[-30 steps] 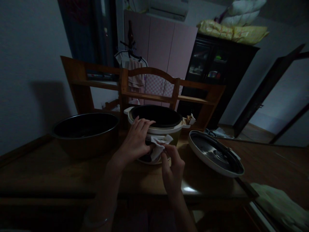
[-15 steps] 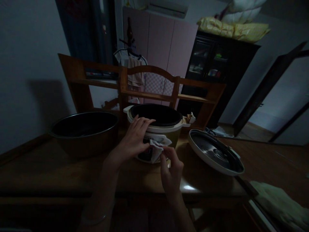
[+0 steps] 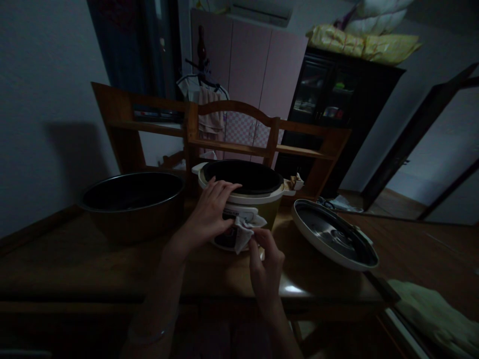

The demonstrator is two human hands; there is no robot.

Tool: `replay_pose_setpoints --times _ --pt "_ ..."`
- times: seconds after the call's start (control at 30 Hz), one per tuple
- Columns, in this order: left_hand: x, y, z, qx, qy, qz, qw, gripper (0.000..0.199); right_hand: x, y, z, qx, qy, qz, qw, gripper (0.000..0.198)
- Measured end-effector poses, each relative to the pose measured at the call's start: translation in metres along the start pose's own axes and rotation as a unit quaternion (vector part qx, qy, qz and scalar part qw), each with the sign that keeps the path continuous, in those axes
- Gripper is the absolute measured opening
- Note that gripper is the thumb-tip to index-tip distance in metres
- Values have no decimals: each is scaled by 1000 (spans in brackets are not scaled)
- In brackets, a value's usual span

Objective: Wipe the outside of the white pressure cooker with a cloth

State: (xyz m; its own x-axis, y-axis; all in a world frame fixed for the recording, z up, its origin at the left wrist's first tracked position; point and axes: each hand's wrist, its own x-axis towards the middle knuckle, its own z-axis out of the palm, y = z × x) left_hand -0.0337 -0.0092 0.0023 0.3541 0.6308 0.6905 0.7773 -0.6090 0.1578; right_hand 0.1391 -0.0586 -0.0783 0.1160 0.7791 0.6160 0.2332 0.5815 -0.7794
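Note:
A rice cooker [image 3: 275, 207] with a white rim and a greenish side stands on the wooden table, its lid off and its inside dark. My left hand [image 3: 207, 212] has its fingers over the near rim and its thumb down against the front, gripping the cooker. A small white cloth [image 3: 245, 233], crumpled, lies against the front panel. One edge of it is pinched between the thumb and fingers of my right hand [image 3: 266, 257]. Above the cloth a pale strip of the panel [image 3: 243, 211] shows.
To the left stands a large dark inner pot [image 3: 138, 217]. The detached lid [image 3: 333, 237] lies inside-up at the right, by the table's edge. A wooden shelf rack [image 3: 232, 147] rises behind the cooker. Greenish fabric [image 3: 430, 314] lies at lower right.
The cloth has shifted down slightly on the cooker's front and bunched, uncovering more of the pale strip above. My left thumb is now apart from it. Both hands have barely moved.

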Motion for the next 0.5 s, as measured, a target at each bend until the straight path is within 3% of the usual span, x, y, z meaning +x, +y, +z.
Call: replay_pose_setpoints --times 0.5 --pt "0 2 -1 -1 0 -3 1000 73 -5 5 0 -11 4 14 1000 12"
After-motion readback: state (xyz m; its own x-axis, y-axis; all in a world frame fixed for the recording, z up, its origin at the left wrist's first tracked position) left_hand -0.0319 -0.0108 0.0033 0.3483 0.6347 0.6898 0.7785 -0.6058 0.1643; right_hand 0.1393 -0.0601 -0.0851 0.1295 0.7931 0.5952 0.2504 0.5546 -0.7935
